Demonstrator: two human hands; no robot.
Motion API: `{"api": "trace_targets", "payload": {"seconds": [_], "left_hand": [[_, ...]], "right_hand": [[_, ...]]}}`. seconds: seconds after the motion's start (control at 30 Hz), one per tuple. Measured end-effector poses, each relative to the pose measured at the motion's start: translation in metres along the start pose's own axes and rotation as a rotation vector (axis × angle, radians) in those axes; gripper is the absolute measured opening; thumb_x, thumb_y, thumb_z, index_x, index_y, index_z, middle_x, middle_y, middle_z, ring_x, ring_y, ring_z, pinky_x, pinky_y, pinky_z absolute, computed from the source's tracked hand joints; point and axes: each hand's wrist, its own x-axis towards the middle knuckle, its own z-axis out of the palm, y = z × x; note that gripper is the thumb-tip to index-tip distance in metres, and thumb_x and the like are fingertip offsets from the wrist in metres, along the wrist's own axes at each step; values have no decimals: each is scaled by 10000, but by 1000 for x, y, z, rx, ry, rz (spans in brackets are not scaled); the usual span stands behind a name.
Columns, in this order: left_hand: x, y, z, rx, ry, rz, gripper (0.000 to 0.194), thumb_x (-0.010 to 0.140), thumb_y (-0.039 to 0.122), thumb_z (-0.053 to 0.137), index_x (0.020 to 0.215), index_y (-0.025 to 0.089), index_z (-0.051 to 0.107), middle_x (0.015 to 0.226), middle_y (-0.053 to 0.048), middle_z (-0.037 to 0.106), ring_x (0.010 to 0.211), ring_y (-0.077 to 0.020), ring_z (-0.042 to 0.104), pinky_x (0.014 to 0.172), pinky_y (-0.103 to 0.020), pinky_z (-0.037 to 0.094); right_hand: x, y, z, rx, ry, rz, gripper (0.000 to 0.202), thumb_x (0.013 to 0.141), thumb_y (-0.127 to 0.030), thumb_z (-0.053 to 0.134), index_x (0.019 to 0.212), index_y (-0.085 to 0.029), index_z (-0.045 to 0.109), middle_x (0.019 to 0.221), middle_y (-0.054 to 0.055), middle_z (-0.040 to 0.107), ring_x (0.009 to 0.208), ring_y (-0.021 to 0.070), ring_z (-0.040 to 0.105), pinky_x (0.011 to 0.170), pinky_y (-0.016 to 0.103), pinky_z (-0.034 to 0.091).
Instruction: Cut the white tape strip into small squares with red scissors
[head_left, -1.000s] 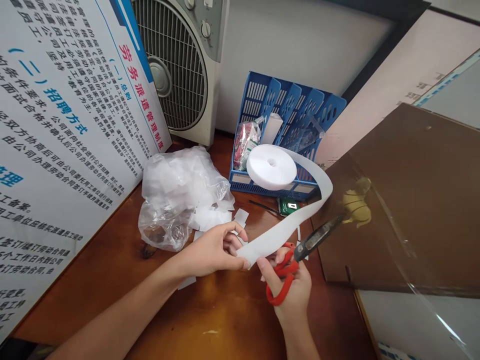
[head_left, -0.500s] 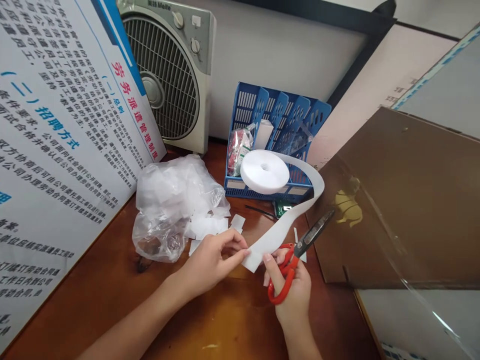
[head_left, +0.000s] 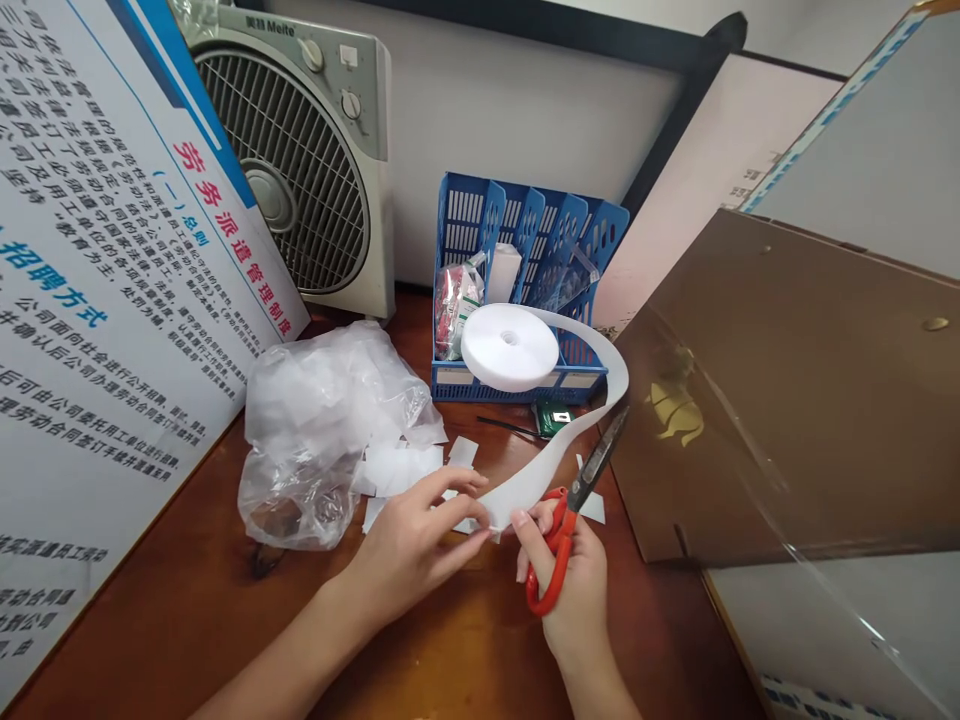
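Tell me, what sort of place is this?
It looks like an office, or maybe a workroom. There's a big board covered in printed writing, a blue file rack and a fan by a wooden table.

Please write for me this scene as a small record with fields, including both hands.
Left hand: left hand, fingertips at the loose end of the white strip
Right hand: right hand, holding red-handled scissors, thumb near the same end
Scissor blades: pointing away from the person
Roll: white roll, joined to the strip, before the blue rack
Left side: clear plastic bag, with white pieces beside it
Behind: box fan
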Motion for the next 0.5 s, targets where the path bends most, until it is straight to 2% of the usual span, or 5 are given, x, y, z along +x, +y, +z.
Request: {"api": "trace_targets", "payload": {"seconds": [0.1,0.2,0.27,0.37,0.5], "left_hand": [[4,4,-4,-130,7,-108,80,911,246,657,853,210,700,958,-74,687,899,-206,650,807,-301,506],[8,8,-8,-457,5,-373,123,909,329,678,933,208,667,848,-23,659,801,-169,619,732,-260,485],[9,10,-7,-684,1,-537,185,894,355,700,987,204,646,866,-10,652,809,-154,621,745,-241,483],[9,12,2,-855,6,-651,216,848,359,755,901,188,634,872,-3,659,833,-146,628,783,-232,466],[7,18,16,-891,180,-736,213,797,338,801,811,179,660,1166,-38,648,1095,-188,599,938,-245,420]], "right_hand": [[0,-2,0,-14,49,-20,400,785,-351,812,712,-208,445,616,-81,495,373,48,444,373,169,335],[0,-3,-3,-40,108,-42,394,783,-325,820,705,-206,453,571,-92,472,384,56,459,382,163,365],[1,-3,-4,-43,130,-49,396,785,-326,819,702,-206,451,571,-94,470,374,54,456,373,165,361],[2,-4,-3,-18,140,-63,398,787,-322,815,706,-207,443,594,-96,479,359,50,464,364,172,341],[3,-6,0,36,138,-96,398,778,-304,820,710,-206,440,619,-98,491,359,53,487,384,191,340]]}}
